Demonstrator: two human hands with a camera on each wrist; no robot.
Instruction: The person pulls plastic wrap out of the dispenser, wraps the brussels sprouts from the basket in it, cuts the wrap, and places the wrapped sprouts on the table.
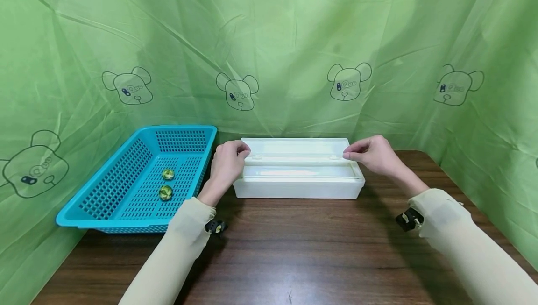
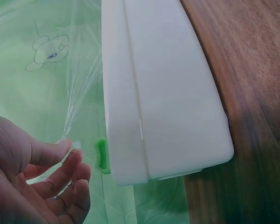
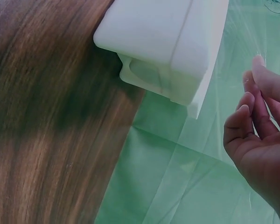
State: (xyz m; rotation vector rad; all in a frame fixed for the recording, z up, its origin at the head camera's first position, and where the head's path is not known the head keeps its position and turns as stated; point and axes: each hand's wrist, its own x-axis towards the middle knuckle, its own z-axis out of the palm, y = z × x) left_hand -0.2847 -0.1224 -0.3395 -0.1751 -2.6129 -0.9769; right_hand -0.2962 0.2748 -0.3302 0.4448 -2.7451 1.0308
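A long white cling film dispenser (image 1: 299, 190) lies across the table, its lid raised at the back. My left hand (image 1: 227, 162) is at its left end, pinching a gathered corner of clear cling film (image 2: 73, 109) between thumb and index finger. At the right end, my right hand (image 1: 376, 155) pinches the film's other corner with thumb and fingertip, as the right wrist view shows. The film is stretched between the two hands and is hard to see in the head view. A small green piece (image 2: 101, 156) sticks out at the dispenser's edge in the left wrist view.
To the left stands a blue plastic basket (image 1: 122, 223) with two small green Brussels sprouts (image 1: 166, 193) inside. The dark wooden table (image 1: 294, 249) runs up to a green cloth backdrop (image 1: 290, 39) with bear drawings.
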